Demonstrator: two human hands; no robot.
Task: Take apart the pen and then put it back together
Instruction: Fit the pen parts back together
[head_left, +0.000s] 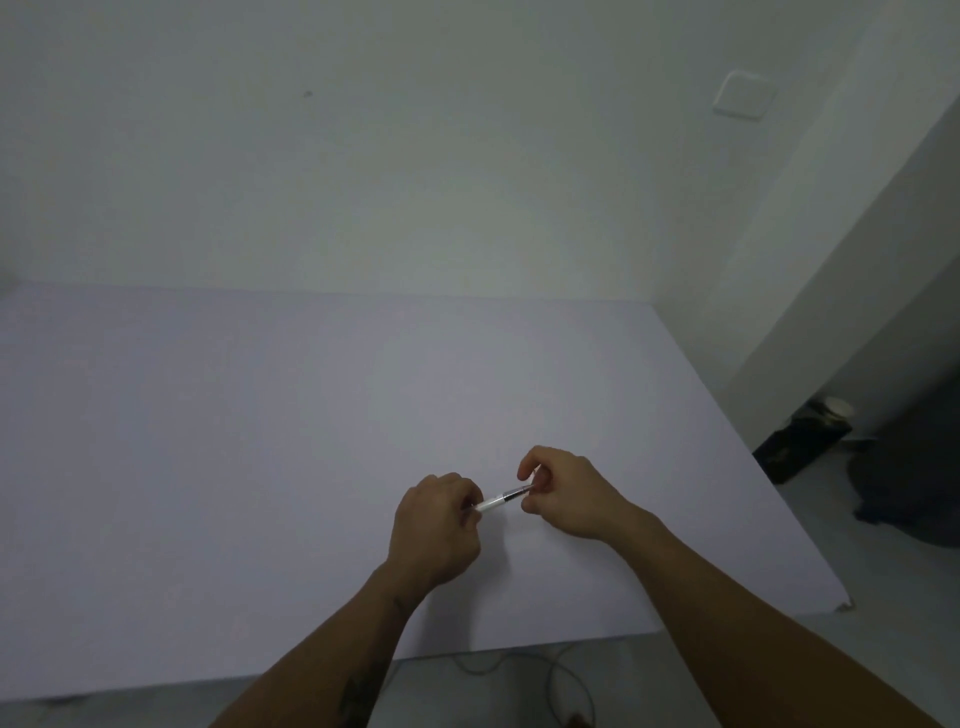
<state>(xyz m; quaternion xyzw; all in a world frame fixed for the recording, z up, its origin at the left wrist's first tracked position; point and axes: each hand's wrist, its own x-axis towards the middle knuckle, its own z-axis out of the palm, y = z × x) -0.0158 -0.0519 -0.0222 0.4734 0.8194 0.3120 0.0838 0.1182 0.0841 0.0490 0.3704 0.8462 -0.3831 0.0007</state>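
Observation:
A slim pen (503, 499) with a white barrel and a darker, silvery front section is held level just above the table, between both hands. My left hand (435, 530) is closed around the white end. My right hand (563, 491) pinches the dark end between thumb and fingers. Both pen ends are hidden inside the fingers, and I cannot tell whether the two sections are joined or partly pulled apart.
A wide pale lilac table (260, 441) fills the lower half of the view, its right edge running diagonally. A white wall stands behind it. Dark objects (802, 439) sit on the floor at the right. Cables (566, 680) lie on the floor below the front edge.

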